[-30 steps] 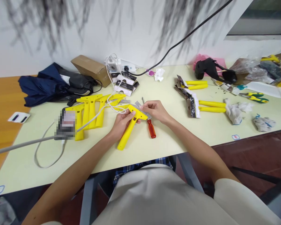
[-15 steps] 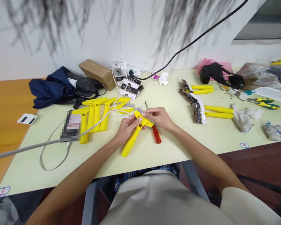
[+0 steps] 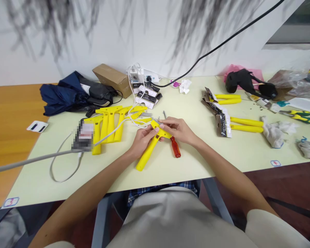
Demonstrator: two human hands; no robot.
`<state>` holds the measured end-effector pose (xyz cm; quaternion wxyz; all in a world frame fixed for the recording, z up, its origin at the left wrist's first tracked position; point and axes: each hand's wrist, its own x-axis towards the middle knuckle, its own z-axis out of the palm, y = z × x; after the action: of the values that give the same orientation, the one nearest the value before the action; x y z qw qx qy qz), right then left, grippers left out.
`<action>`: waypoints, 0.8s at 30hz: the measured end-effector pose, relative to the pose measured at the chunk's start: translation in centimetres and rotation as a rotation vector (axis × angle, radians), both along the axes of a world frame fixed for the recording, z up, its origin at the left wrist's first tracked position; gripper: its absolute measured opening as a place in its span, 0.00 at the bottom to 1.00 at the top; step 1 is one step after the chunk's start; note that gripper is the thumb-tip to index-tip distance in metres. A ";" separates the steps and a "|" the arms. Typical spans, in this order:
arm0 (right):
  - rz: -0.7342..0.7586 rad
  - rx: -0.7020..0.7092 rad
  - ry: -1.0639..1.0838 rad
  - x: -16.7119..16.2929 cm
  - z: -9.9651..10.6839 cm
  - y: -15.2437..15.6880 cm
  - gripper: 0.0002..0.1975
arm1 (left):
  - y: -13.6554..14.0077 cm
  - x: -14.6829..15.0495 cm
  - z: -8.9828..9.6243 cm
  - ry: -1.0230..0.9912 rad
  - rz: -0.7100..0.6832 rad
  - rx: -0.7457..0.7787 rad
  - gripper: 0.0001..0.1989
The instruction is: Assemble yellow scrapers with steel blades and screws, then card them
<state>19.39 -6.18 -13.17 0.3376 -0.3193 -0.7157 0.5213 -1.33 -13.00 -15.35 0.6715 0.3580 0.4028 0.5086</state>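
Both hands hold a yellow T-shaped scraper [image 3: 146, 155] over the middle of the table, its handle slanting down toward me. My left hand [image 3: 142, 140] is closed around the scraper where handle and head meet, thumb on top. My right hand [image 3: 181, 130] pinches the other side of the head, beside its grey metal edge. The right fingers partly cover that edge. A screwdriver with a red clear handle [image 3: 175, 148] lies just under and beside my right hand. Left of my hands, several yellow scraper handles [image 3: 110, 128] lie side by side, with loose yellow head pieces [image 3: 139, 109] near them.
A white cable [image 3: 116, 127] crosses the yellow handles to a power strip [image 3: 152, 78]. Black-and-white boxes [image 3: 147, 98], a brown carton [image 3: 113, 79] and a blue umbrella [image 3: 59, 93] lie behind. At right are packaged yellow-handled tools [image 3: 245, 124], gloves [image 3: 274, 134] and pliers [image 3: 299, 116].
The view has swung slightly left, so things on the table appear farther right. Both hands keep their hold on the scraper, with the right fingers slightly shifted along its head.
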 end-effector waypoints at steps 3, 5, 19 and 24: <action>-0.030 0.044 0.004 -0.1 -0.1 0.0 0.22 | 0.1 0.0 0.0 0.005 0.014 0.001 0.23; -0.042 0.090 -0.007 -0.1 -0.2 0.0 0.20 | 0.1 0.0 0.2 0.020 0.022 -0.003 0.24; -0.088 0.090 0.010 -0.1 -0.6 0.1 0.20 | 0.2 0.4 1.0 0.033 0.064 -0.012 0.22; -0.104 0.098 0.037 -0.2 -0.7 0.1 0.17 | 0.2 0.3 0.7 0.034 0.072 -0.016 0.22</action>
<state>19.19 -6.09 -13.89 0.3928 -0.3293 -0.7165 0.4732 -1.08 -12.76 -14.70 0.6486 0.3465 0.4310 0.5230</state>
